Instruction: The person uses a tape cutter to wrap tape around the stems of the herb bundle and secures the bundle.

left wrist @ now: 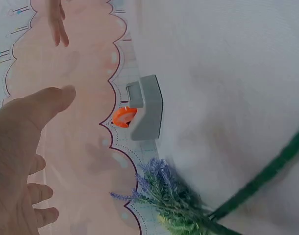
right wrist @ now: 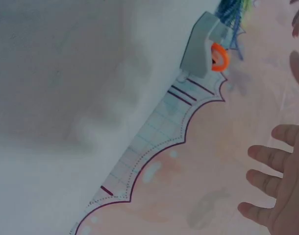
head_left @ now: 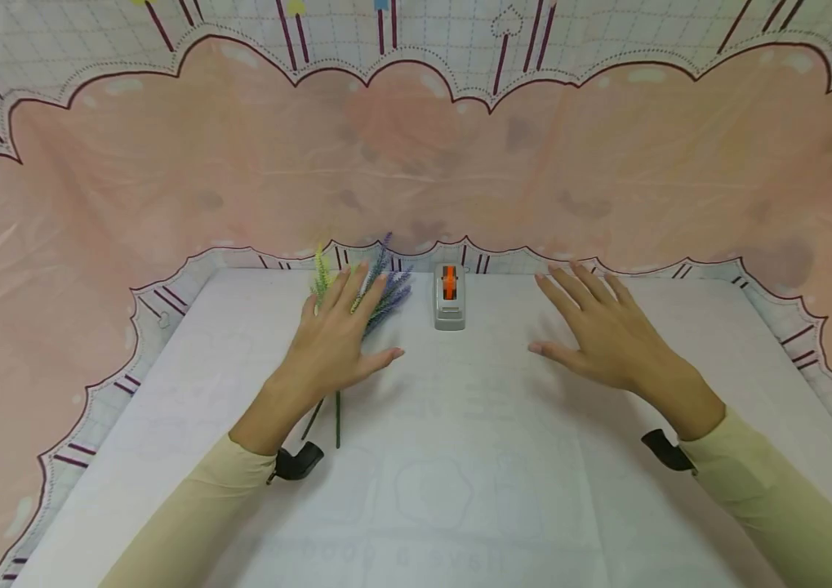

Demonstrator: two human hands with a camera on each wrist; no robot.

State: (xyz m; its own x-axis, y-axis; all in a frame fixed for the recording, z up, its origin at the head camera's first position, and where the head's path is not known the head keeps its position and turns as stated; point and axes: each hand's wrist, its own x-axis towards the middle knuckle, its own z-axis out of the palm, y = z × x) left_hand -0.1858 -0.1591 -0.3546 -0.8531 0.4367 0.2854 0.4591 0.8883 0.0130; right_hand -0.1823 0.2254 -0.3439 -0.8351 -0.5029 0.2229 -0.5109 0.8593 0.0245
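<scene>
My left hand [head_left: 333, 336] hovers with spread fingers over the artificial flowers and holds nothing. The flowers, a purple lavender sprig [head_left: 390, 300] and a yellow-green sprig [head_left: 322, 276], lie on the white table; the hand hides their middle. Their green stems [head_left: 338, 420] point toward me. At the far middle of the table stands a grey tape dispenser [head_left: 450, 314] with an orange reel [head_left: 449, 282], between my two hands and touched by neither. My right hand [head_left: 607, 331] is held above the table to its right, fingers spread, nothing in it.
A white surface [head_left: 445, 457] covers the table. Behind it hangs a pink and white patterned cloth [head_left: 416, 163] with scalloped edges, which also borders the table's sides. Black wrist cameras [head_left: 300, 461] sit under both sleeves.
</scene>
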